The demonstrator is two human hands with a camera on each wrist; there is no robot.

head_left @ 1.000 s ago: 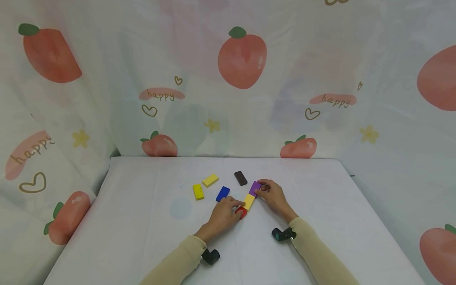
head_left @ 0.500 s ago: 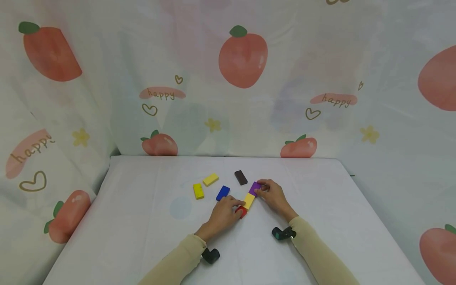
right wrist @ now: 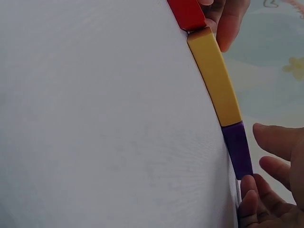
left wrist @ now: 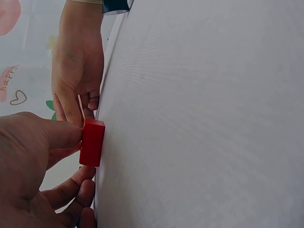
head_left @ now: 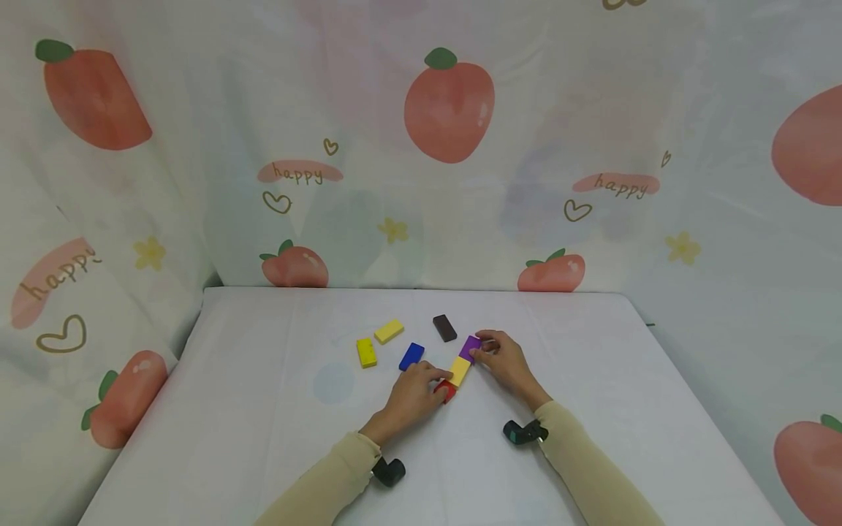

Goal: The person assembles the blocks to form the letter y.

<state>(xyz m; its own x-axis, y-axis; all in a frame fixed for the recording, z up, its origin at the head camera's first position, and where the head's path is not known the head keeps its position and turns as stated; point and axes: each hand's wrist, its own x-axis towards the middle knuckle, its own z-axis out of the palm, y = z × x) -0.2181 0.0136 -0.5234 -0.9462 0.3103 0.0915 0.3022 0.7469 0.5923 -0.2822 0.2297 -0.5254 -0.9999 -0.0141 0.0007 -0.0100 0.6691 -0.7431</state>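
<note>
Three blocks lie end to end in a slanting row on the white surface [head_left: 276, 431], with 12 o'clock taken as pointing away from the person in the head view. The amber block [head_left: 460, 372] is the middle one, the red block [head_left: 450, 394] sits at its 7 o'clock end, and the purple block [head_left: 470, 348] at its 1 o'clock end. In the right wrist view the amber and purple ends meet, and the red block touches the amber one at a slight angle.

The left hand [head_left: 409, 393] comes in from 7 o'clock and pinches the red block between thumb and index finger, the index tip close by the joint with the amber block. The right hand [head_left: 508, 363] comes in from 4 o'clock, pinching the purple block between thumb and fingers, the other fingers curled near its far end.

The blue block [head_left: 411, 356] lies just beyond the left hand, at its 12 o'clock. From the blue block, a pale yellow block [head_left: 389, 332] is near at 10 to 11 o'clock and a bright yellow block [head_left: 366, 353] at 9 o'clock. A dark block [head_left: 444, 329] lies apart from the purple one, at its 10 o'clock. Behind the surface hangs a fruit-print curtain [head_left: 368, 117]
</note>
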